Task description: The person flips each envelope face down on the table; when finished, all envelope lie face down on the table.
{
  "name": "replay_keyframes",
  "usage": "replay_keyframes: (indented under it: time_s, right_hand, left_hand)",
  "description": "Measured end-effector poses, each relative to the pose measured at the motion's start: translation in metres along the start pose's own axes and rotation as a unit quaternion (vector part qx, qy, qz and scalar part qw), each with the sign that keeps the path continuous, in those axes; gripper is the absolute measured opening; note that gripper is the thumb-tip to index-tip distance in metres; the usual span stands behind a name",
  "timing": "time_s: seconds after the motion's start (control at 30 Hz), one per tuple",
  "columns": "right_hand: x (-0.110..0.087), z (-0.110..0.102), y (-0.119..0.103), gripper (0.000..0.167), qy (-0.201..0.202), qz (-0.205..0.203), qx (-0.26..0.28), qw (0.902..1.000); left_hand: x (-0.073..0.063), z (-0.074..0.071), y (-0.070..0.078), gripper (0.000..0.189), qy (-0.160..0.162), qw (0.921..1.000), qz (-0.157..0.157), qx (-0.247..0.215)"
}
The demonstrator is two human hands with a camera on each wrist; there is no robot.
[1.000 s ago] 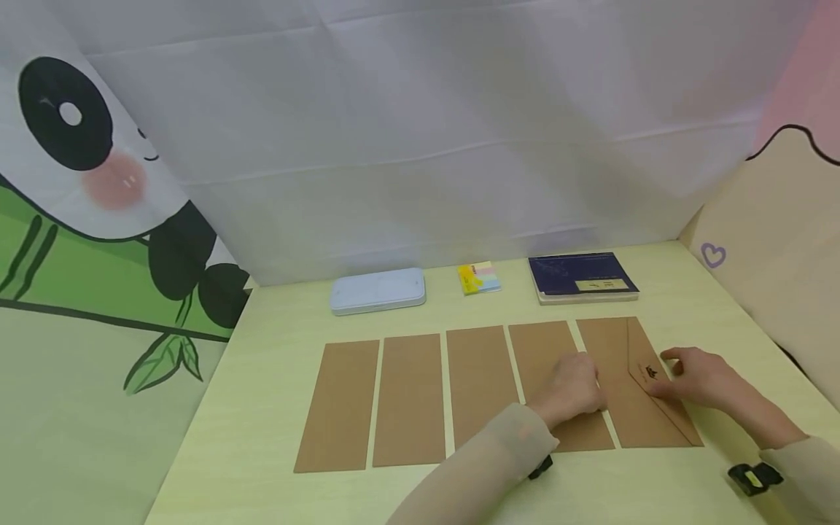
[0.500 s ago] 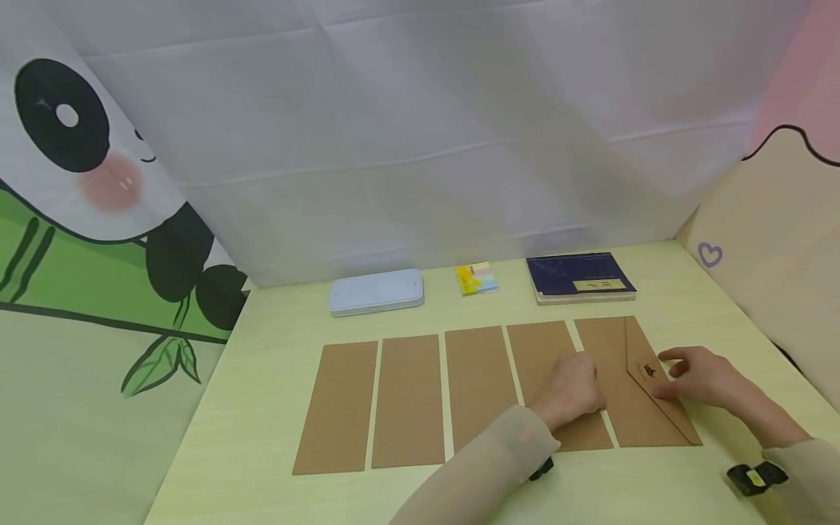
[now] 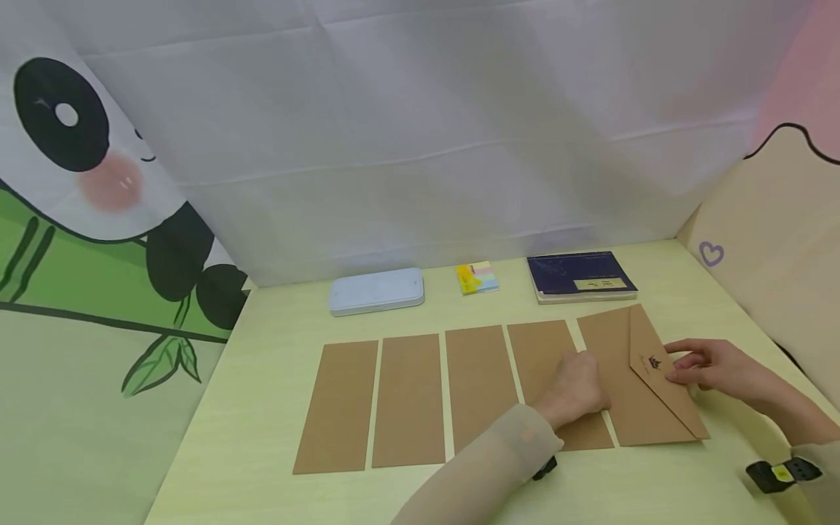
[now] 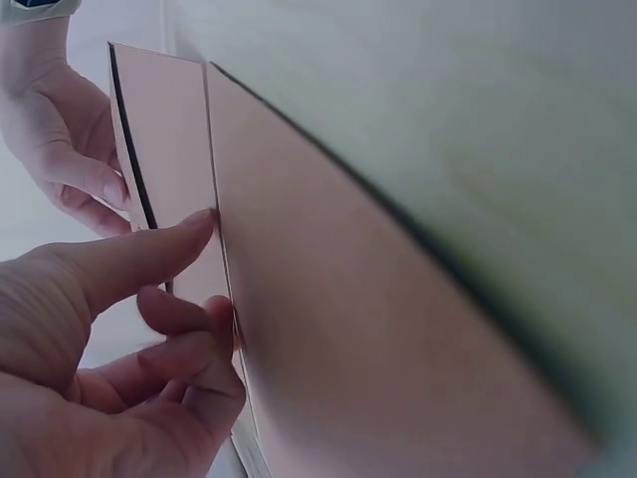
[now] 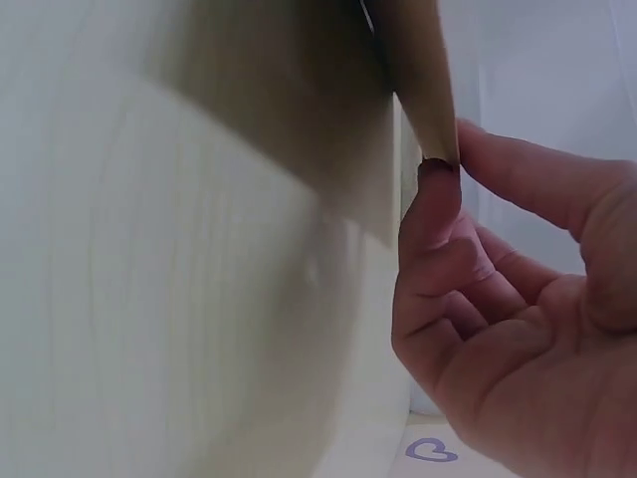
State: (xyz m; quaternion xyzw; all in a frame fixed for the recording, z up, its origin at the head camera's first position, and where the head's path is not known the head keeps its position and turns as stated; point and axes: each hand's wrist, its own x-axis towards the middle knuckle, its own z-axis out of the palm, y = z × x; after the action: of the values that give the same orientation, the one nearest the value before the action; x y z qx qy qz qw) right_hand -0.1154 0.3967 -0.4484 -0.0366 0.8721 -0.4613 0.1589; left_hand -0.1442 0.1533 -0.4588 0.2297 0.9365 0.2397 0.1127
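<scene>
My right hand [image 3: 718,370] pinches the right edge of the rightmost brown paper envelope [image 3: 613,364], thumb on one face and fingers on the other. That edge is raised off the table, and its shadow falls below in the right wrist view. The envelope has a slanted flap with a small dark crown print. At its left edge rests my left hand [image 3: 572,390]; the left wrist view shows the thumb tip and a bent finger touching the seam beside the neighbouring envelope [image 3: 538,341], the two tips apart. That neighbour lies flat, partly covered by my left hand and sleeve.
Three more plain brown envelopes [image 3: 408,401] lie in a row to the left, narrow gaps between them. Behind stand a pale blue case [image 3: 377,292], a small pad of coloured sticky notes [image 3: 477,278] and a dark blue book [image 3: 582,275], near the white cloth wall [image 3: 420,146].
My right hand has gone from touching the envelope flat on the table to pinching its right edge and raising it, shifting slightly right. My left hand has barely moved.
</scene>
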Motion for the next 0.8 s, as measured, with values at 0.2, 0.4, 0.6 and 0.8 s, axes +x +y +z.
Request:
replay_keyframes:
  time_s: [0.2,0.4,0.6,0.8]
  right_hand:
    - [-0.0026,-0.0030,-0.0041,0.059,0.004,-0.002,0.030,0.9995]
    - [-0.0070,-0.0081,-0.0017,0.042,-0.030,-0.034,0.108,0.9931]
    - [-0.0048,-0.0100,-0.0009,0.045,-0.112,-0.090,0.223,0.9643]
    - [-0.0012,-0.0058,-0.0048,0.047,-0.157,-0.125,0.297,0.9337]
  left_hand:
    - [0.0007,0.0001,0.0025,0.052,0.001,0.9957,-0.040,-0.083]
    - [0.0030,-0.0001,0.0035,0.034,-0.009,0.9917,-0.035,-0.123]
    - [0.0046,0.0014,0.0075,0.046,-0.010,0.9901,-0.036,-0.135]
    - [0.0049,0.0000,0.0080,0.043,-0.003,0.9870,-0.029,-0.158]
